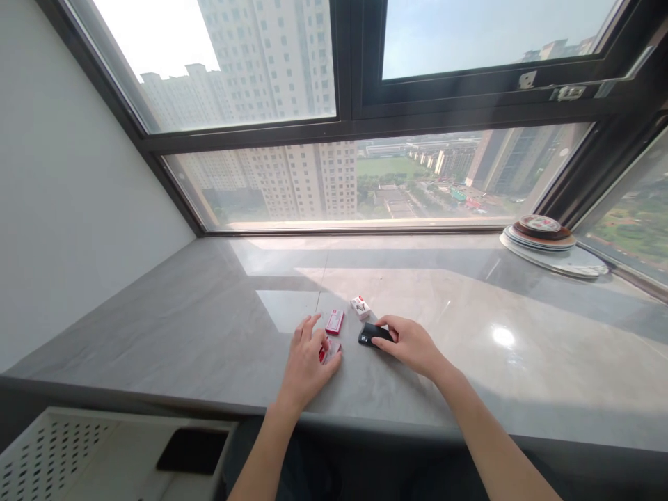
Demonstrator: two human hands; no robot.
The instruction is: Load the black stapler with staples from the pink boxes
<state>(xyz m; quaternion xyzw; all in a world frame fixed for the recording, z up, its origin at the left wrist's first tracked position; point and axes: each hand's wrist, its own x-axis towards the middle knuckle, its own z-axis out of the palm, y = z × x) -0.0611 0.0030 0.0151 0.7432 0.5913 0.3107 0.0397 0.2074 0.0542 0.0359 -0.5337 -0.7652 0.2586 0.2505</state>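
My left hand [307,362] rests on the grey stone windowsill [209,327], fingers curled round a small red and white card pack [328,350]. Just beyond it lies a red card box [335,321], flat on the stone. My right hand [412,344] pinches a small black box [371,334] that sits on the sill. A white and red box [360,306] lies a little farther back, between the two hands and apart from both.
A stack of round plates [543,240] stands at the back right by the window frame. A white perforated crate [57,452] with a dark phone [192,451] on it sits below the sill's front edge at left. A white wall borders the left.
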